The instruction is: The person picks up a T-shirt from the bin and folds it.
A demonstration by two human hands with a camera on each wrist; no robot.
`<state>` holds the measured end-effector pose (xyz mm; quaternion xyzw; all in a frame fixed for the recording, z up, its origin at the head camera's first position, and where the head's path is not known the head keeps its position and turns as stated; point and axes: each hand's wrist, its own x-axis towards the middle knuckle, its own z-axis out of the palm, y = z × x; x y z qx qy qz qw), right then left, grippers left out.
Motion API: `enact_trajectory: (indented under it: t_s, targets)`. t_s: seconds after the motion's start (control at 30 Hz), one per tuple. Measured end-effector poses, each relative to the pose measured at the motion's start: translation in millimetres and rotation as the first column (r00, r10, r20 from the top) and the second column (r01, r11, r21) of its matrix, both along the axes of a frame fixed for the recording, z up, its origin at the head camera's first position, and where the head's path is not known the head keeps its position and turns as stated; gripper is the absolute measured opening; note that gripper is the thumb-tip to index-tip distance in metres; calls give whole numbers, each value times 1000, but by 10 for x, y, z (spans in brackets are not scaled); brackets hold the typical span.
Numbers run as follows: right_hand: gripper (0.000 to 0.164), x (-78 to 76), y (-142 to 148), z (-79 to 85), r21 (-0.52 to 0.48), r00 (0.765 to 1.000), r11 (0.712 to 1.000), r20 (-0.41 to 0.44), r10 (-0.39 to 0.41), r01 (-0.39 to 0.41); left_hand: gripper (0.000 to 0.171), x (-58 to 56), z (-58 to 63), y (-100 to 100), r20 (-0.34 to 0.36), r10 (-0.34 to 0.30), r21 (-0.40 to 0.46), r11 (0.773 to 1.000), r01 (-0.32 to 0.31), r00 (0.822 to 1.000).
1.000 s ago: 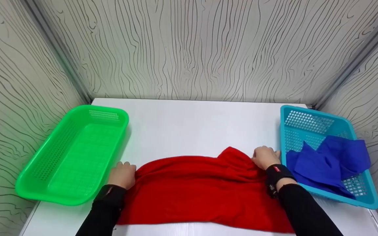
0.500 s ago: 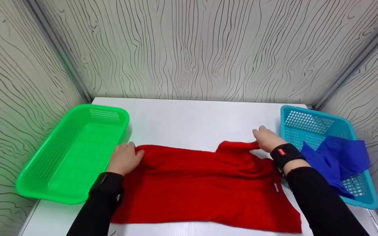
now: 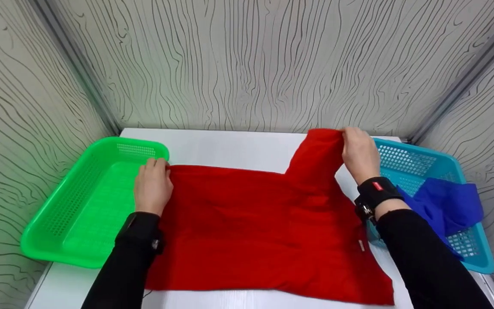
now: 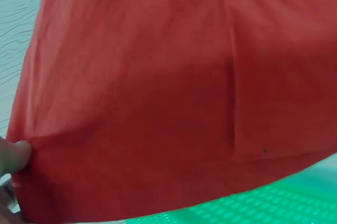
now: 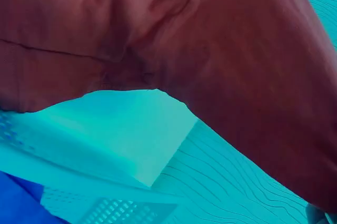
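Head view, centre to lower middle: a red cloth [image 3: 238, 223] spreads over the white table [image 3: 230, 148], with a narrow strip raised toward the upper right. Left of centre, the left hand [image 3: 152, 185] pinches the cloth's upper left corner, so the cloth extends rightward and downward from it; in the left wrist view that grip sits at the lower left edge. Right of centre, the right hand [image 3: 360, 154] grips the strip's far end, which lies just left of its fingers. A green basket [image 3: 101, 214] stands at the left, and at the right a blue basket [image 3: 405, 161] holds blue fabric [image 3: 448, 204].
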<state>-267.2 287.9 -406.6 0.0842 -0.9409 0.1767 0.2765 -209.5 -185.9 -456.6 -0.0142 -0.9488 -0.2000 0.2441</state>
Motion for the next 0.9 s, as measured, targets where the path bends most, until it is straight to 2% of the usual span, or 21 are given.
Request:
enact_trajectory:
  t_s: [0.1,0.17,0.27,0.33,0.5,0.6,0.7,0.8,0.9]
  targets:
    - [20,3,-5,59,-50,999,998,-16,33,-33,4,-3,40,-23,-14,-6,9,1000,6,1000]
    - [20,16,3,60,-47,998,997,-15,66,-66,4,11,41,-36,-7,-15,-4,1000,15,1000]
    - [17,92,29,1,-28,989,989,-18,145,-146,5,69,4,-47,11,-43,-68,997,44,999]
    - [15,198,59,-70,1,975,976,-22,219,-220,9,130,-44,-42,18,-70,-137,988,71,997]
    - [15,674,199,-306,60,921,919,17,389,-389,16,341,-218,-3,39,-132,-322,937,137,991]
    - [21,988,327,-474,61,896,895,82,437,-442,18,477,-308,-17,50,-165,-394,903,171,985]
    - [29,1251,484,-648,57,864,866,126,488,-497,17,594,-376,-59,30,-194,-435,880,188,981]
    - [38,1473,646,-795,29,825,829,128,551,-558,14,682,-442,-94,15,-198,-449,874,184,980]
    - [42,1650,769,-897,-11,792,800,134,595,-599,12,753,-508,-131,23,-177,-432,886,170,984]
